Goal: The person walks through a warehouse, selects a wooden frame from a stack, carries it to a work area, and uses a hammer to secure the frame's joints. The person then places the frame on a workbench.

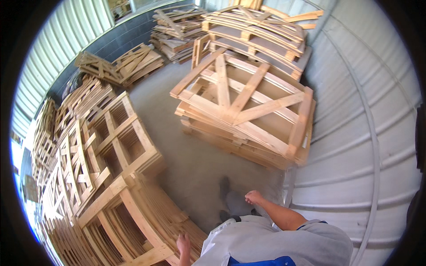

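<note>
The step in hand appeared to be a walk between stacks of wooden frames, with nothing carried: a blurred dark shoe (pixel 225 186) showed ahead of the body on the grey floor (pixel 184 153). The right hand (pixel 253 197) hung out in front, its fingers curled into a loose fist around nothing visible. The left hand (pixel 183 244) was low at the near edge, just beside the near-left stack of frames (pixel 142 217); its fingers seemed bent, but whether they were clenched or brushed the wood, I could not tell. The diagonally braced frame (pixel 247 94) lay on top of a stack farther off to the right, turned slightly askew over those beneath and well apart from both hands, near the ribbed metal wall (pixel 341 133). Gripping it would, in my judgement, have called for stepping closer, uncurling the right hand and getting both hands onto its outer boards.
</note>
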Available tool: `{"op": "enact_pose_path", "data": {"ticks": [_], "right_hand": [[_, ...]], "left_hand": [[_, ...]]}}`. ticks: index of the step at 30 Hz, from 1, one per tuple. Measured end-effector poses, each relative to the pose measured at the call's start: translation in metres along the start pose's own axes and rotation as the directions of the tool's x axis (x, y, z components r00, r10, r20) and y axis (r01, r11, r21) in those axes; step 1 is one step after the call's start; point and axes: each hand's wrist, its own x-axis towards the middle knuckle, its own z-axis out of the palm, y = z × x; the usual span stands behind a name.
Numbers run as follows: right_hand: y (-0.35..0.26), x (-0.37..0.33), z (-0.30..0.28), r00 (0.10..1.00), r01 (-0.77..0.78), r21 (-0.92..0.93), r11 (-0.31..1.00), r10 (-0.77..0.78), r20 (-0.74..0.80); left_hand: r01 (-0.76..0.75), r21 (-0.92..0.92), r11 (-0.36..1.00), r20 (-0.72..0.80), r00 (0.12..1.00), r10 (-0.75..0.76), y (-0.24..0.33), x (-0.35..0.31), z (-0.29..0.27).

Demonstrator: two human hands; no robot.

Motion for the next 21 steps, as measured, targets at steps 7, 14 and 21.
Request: {"op": "enact_pose_path", "data": {"ticks": [7,14,21], "right_hand": [[-0.118,0.108,-0.022,0.95,0.303,-0.418,0.856,-0.308,0.058],[-0.298,0.24,-0.065,0.994,0.092,-0.11,0.99,-0.098,-0.052],[-0.493,0.358,-0.058,0.977,0.209,0.236,0.949,-0.194,-0.084]], "left_hand": [[0.218,-0.334,0.917,0.214,0.965,-0.151,0.113,0.217,0.007],[0.18,-0.304,0.935,0.129,0.981,-0.147,0.124,0.335,-0.046],[-0.042,0.285,0.958,0.317,0.947,-0.053,0.026,0.434,-0.036]]}}
